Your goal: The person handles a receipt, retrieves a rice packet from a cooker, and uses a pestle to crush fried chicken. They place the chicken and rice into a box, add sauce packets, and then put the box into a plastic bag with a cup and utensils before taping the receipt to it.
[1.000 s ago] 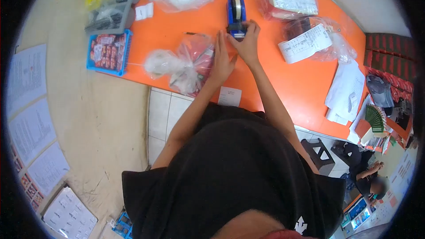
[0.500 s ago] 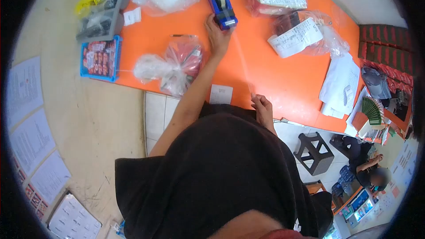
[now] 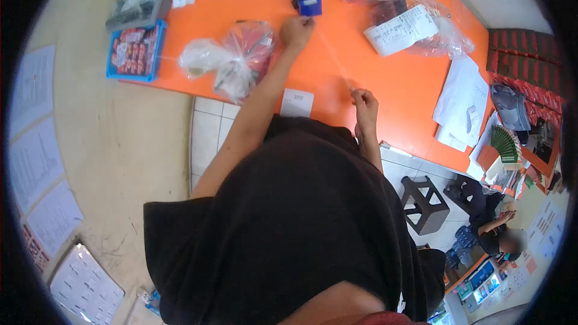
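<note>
A strip of clear tape [image 3: 332, 53] stretches slantwise above the orange table between my two hands. My left hand [image 3: 296, 34] is closed at the strip's far end, fingertips pinched just in front of the blue tape dispenser [image 3: 306, 1]. My right hand [image 3: 366, 107] pinches the near end, close to the table's front edge. Left of my left forearm lies a knotted clear plastic bag [image 3: 244, 54] with something red inside. A small white paper slip [image 3: 297, 103] rests at the table edge near my shirt.
Bagged parcels with a white receipt [image 3: 402, 30] lie at the back right. Paper sheets [image 3: 462, 105] cover the right side. A blue basket [image 3: 135, 52] and a grey tray [image 3: 141, 9] stand left. A dark stool [image 3: 426, 204] and another person [image 3: 497, 229] are beyond the table.
My left hand has let go of the dispenser and now pinches the tape in front of it. My right hand still holds the tape's near end. The view has shifted slightly.
</note>
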Motion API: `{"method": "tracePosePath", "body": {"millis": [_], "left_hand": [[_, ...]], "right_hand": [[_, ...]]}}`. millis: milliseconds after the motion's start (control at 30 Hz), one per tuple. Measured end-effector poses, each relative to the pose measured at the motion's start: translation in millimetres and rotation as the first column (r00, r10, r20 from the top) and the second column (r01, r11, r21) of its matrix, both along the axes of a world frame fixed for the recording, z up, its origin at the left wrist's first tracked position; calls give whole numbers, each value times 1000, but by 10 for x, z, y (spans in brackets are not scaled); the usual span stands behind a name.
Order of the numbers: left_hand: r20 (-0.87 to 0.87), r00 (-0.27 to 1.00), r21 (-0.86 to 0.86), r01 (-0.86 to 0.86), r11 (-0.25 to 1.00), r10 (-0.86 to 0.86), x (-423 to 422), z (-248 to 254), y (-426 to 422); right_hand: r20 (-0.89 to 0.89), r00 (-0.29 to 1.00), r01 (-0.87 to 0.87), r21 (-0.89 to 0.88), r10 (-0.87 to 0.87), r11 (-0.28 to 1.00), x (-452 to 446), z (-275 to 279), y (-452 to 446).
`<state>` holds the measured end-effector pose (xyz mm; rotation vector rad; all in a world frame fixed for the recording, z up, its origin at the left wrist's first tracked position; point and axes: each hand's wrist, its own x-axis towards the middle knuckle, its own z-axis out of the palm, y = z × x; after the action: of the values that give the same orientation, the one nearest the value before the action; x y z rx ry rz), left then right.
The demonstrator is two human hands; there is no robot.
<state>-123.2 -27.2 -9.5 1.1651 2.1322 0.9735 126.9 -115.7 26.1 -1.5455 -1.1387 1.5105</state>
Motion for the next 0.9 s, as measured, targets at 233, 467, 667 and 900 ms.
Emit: {"method": "tracePosePath", "body": {"millis": [233, 467, 667, 900], "left_hand": [[221, 958, 304, -244, 921, 181, 192, 617, -1116], [-82, 991, 271, -77, 959, 102, 69, 464, -2341], [-546, 803, 57, 320, 946, -239, 83, 414, -2451], [335, 757, 451, -651, 610, 560, -228, 910, -2621]], "right_hand": [[-124, 945, -319, -156, 302, 935, 384, 144, 36], [155, 724, -644, -199, 672, 739, 322, 134, 24], [647, 465, -743, -86, 605, 663, 206, 39, -92], [225, 624, -780, 139, 748, 610, -376, 854, -6]]}}
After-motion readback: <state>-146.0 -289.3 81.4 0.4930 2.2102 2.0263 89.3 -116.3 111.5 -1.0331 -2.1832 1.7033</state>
